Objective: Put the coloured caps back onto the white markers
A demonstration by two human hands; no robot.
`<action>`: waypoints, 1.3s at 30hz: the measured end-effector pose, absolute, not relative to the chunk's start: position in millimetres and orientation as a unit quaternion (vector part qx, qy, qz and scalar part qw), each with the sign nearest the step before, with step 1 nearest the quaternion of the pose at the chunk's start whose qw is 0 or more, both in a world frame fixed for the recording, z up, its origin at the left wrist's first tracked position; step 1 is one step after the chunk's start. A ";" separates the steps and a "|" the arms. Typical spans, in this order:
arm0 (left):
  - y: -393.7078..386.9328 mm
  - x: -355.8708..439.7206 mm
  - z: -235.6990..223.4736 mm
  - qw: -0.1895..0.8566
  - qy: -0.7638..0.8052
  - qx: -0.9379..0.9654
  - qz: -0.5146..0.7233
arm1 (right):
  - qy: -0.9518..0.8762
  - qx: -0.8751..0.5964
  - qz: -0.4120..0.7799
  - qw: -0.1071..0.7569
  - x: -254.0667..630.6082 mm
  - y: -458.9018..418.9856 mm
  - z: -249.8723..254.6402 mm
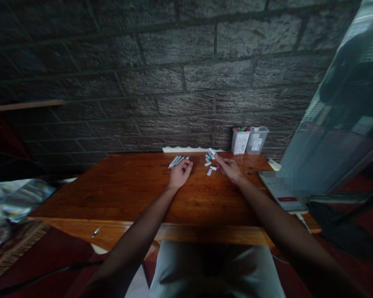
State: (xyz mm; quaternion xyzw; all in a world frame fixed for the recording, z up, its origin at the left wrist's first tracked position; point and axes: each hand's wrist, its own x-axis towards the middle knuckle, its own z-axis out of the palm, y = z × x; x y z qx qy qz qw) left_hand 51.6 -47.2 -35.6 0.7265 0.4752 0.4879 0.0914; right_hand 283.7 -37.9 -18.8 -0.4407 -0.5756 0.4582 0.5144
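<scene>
My left hand [180,173] rests on the wooden table, fingers loosely curled and thumb a little apart; I see nothing in it. Just beyond its fingers several slim white marker bodies [175,161] lie side by side, partly covered by the hand. My right hand [230,167] pinches a white marker cap [212,152] between thumb and fingers, above the table. Several more short, pale caps [208,164] lie scattered left of this hand. Some show coloured ends.
Against the stone wall stand a clear box of colourful markers [240,141] and a second clear box [257,140]. A tablet-like device [282,192] with a cable lies at the table's right edge. A translucent curtain [332,120] hangs at the right.
</scene>
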 end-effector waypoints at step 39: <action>-46.4 50.0 -35.3 0.083 0.483 0.716 0.497 | -0.527 -0.377 0.538 0.538 278.5 -37.7 -20.8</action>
